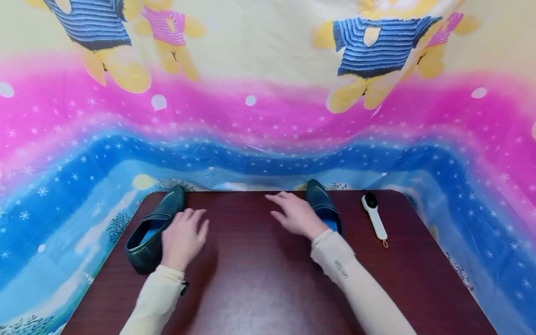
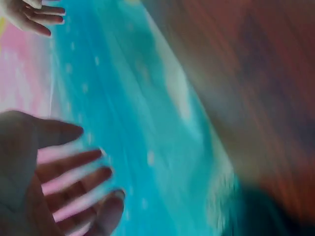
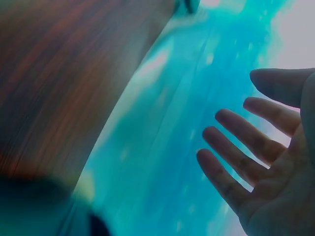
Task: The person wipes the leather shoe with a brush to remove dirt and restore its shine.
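Note:
Two dark green loafers with blue insoles lie far apart on the table. The left shoe angles along the table's left edge, and my left hand hovers just to its right, covering part of its side. Near the back edge sits the right shoe, its heel partly hidden behind my right hand and cuff. In the left wrist view the fingers are spread and hold nothing. The right wrist view likewise shows loosely extended fingers with nothing between them.
A white-handled brush with dark bristles and a loop lies on the right of the brown table. Behind and beside the table hangs a patterned cloth with bears and snowflakes.

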### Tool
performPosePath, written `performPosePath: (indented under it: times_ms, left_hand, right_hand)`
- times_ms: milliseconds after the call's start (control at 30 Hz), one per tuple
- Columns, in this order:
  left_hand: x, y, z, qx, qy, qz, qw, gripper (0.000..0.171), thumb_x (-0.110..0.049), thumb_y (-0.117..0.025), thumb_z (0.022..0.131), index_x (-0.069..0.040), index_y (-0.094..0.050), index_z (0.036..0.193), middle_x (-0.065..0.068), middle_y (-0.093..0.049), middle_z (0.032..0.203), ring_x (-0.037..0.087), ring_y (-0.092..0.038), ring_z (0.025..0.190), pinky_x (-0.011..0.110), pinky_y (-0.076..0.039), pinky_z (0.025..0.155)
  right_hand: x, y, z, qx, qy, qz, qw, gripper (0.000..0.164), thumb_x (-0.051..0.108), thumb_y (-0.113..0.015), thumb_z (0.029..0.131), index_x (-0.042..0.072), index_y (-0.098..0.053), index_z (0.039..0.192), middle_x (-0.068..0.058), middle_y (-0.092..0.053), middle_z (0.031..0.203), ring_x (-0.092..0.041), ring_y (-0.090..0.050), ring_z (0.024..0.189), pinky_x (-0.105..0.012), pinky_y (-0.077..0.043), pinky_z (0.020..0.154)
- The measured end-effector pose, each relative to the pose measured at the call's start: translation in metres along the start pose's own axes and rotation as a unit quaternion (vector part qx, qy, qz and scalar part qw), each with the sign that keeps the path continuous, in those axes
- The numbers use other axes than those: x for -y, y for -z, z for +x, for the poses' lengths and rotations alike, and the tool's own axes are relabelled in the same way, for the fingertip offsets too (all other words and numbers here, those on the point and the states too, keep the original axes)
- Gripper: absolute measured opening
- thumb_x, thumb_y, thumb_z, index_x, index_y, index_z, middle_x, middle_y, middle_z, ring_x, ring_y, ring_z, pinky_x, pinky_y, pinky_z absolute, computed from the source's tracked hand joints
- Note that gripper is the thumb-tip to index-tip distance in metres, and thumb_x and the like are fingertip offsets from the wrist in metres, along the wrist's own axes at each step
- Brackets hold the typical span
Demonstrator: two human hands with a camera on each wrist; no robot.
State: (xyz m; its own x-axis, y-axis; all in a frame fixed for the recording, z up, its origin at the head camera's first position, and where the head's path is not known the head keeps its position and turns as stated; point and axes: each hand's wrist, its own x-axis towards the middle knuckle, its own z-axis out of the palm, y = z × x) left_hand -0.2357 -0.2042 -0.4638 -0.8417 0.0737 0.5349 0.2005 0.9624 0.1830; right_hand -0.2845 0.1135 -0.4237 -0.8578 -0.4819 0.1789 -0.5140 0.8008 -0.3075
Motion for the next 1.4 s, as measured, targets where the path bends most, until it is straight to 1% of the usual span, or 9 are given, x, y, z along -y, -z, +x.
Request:
performPosePath:
  times_ms: [200,367,467,567,667,867,1033,1267,1400]
  left_hand:
    - [-0.056,-0.04,0.002,0.035,-0.144,-0.059,0.9871,0.034,-0.026,-0.077,0.092,-0.019,-0.074,0.124,0.0,-0.072,0.106,0.023,-0.066,0.098,0.041,-0.058,0.068]
    - [-0.104,-0.063,-0.002,0.12,-0.235,-0.106,0.9586,0.038,-0.028,-0.073,0.096,-0.023,-0.069,0.133,-0.005,-0.07,0.119,0.017,-0.064,0.108,0.037,-0.059,0.078]
    - [-0.127,-0.072,-0.012,0.178,-0.271,-0.133,0.9366,0.041,-0.029,-0.069,0.099,-0.026,-0.065,0.139,-0.006,-0.066,0.128,0.015,-0.062,0.116,0.037,-0.059,0.084]
    - [-0.144,-0.078,-0.021,0.218,-0.286,-0.156,0.9202,0.047,-0.028,-0.069,0.1,-0.03,-0.06,0.146,-0.007,-0.065,0.132,0.014,-0.06,0.12,0.036,-0.059,0.085]
    - [-0.159,-0.082,-0.026,0.232,-0.291,-0.172,0.9122,0.058,-0.028,-0.07,0.099,-0.035,-0.049,0.153,-0.008,-0.064,0.132,0.012,-0.059,0.121,0.034,-0.059,0.086]
    - [-0.183,-0.085,-0.023,0.237,-0.295,-0.203,0.9029,0.075,-0.031,-0.07,0.1,-0.044,-0.03,0.161,-0.007,-0.061,0.133,0.01,-0.056,0.121,0.03,-0.058,0.088]
    - [-0.193,-0.087,-0.028,0.261,-0.296,-0.212,0.8939,0.074,-0.033,-0.069,0.101,-0.046,-0.029,0.161,-0.008,-0.06,0.136,0.01,-0.056,0.122,0.029,-0.056,0.092]
    - [-0.205,-0.088,-0.027,0.258,-0.297,-0.208,0.8955,0.078,-0.034,-0.069,0.101,-0.046,-0.023,0.163,-0.009,-0.059,0.137,0.009,-0.056,0.121,0.028,-0.057,0.09]
    - [-0.211,-0.088,-0.025,0.238,-0.303,-0.197,0.9017,0.079,-0.035,-0.068,0.101,-0.045,-0.021,0.163,-0.009,-0.06,0.131,0.009,-0.057,0.115,0.026,-0.057,0.082]
  right_hand:
    - [-0.063,0.023,-0.041,-0.046,-0.061,-0.004,0.997,0.046,0.025,-0.064,0.103,0.014,-0.059,0.148,-0.019,-0.063,0.138,-0.036,-0.064,0.12,-0.057,-0.051,0.099]
    - [-0.111,0.022,-0.074,-0.071,-0.125,0.005,0.99,0.042,0.019,-0.067,0.101,0.007,-0.063,0.141,-0.019,-0.065,0.116,-0.032,-0.066,0.092,-0.054,-0.054,0.08]
    - [-0.13,0.014,-0.092,-0.059,-0.146,0.028,0.987,0.039,0.017,-0.067,0.101,0.004,-0.064,0.138,-0.022,-0.064,0.122,-0.038,-0.067,0.1,-0.057,-0.054,0.085]
    - [-0.138,0.008,-0.103,-0.045,-0.162,0.063,0.984,0.038,0.02,-0.065,0.102,0.005,-0.065,0.137,-0.024,-0.064,0.132,-0.043,-0.065,0.115,-0.061,-0.052,0.094]
    - [-0.143,0.004,-0.106,-0.052,-0.17,0.089,0.98,0.037,0.021,-0.064,0.103,0.006,-0.065,0.137,-0.021,-0.067,0.13,-0.041,-0.066,0.115,-0.059,-0.052,0.094]
    - [-0.148,0.002,-0.105,-0.063,-0.188,0.123,0.972,0.037,0.019,-0.062,0.104,0.006,-0.063,0.139,-0.019,-0.07,0.122,-0.028,-0.071,0.094,-0.046,-0.059,0.078]
    - [-0.149,-0.004,-0.106,-0.049,-0.202,0.165,0.964,0.038,0.016,-0.061,0.104,0.005,-0.06,0.141,-0.021,-0.069,0.122,-0.02,-0.073,0.084,-0.04,-0.06,0.074]
    - [-0.148,-0.002,-0.105,-0.062,-0.21,0.176,0.96,0.036,0.012,-0.062,0.103,0.004,-0.062,0.137,-0.021,-0.071,0.116,-0.019,-0.072,0.077,-0.04,-0.061,0.071]
    - [-0.143,0.001,-0.104,-0.07,-0.215,0.182,0.957,0.035,0.009,-0.062,0.102,0.002,-0.063,0.136,-0.022,-0.071,0.113,-0.019,-0.071,0.073,-0.038,-0.06,0.068]
